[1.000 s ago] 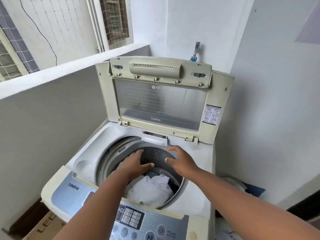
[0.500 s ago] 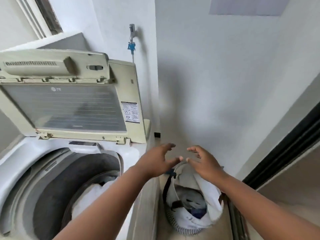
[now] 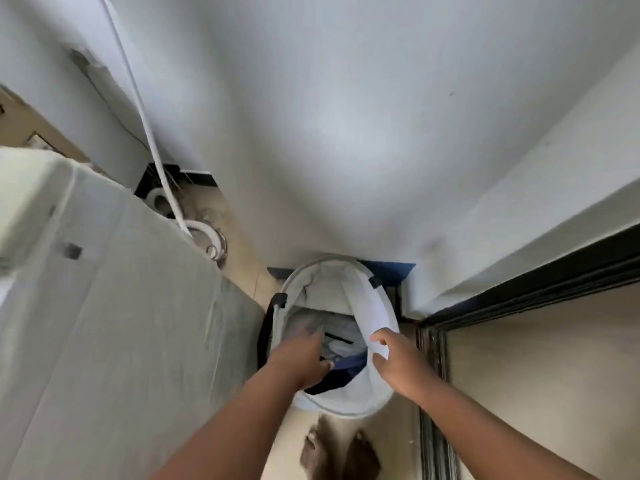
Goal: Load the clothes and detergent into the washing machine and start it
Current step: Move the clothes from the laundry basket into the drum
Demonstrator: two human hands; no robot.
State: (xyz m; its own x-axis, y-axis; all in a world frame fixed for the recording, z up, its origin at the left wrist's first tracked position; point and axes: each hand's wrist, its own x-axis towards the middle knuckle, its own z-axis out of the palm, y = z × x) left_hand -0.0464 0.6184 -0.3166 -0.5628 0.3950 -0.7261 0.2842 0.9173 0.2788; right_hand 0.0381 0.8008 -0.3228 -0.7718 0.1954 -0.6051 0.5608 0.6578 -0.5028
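Observation:
A white round laundry basket (image 3: 346, 401) stands on the floor between the washing machine's side (image 3: 121, 306) and the wall. Grey clothes (image 3: 334, 327) and a dark blue piece (image 3: 351, 363) lie inside it. A white garment (image 3: 370, 306) hangs over the basket's right rim. My right hand (image 3: 394, 363) pinches that garment's lower edge between thumb and fingers. My left hand (image 3: 301, 355) reaches into the basket with its blurred fingers down among the grey clothes; whether they grip is unclear. The machine's drum and lid are out of view.
A white hose (image 3: 152, 140) runs down the wall to coils on the floor behind the machine. A dark sliding-door track (image 3: 431, 393) borders the basket on the right. My feet (image 3: 339, 455) stand just in front of the basket. A blue mat (image 3: 391, 270) lies behind it.
My view has swung from the open drum to the right and down onto the basket. Both hands dropped from above the basket to it; the right one took hold of the white garment.

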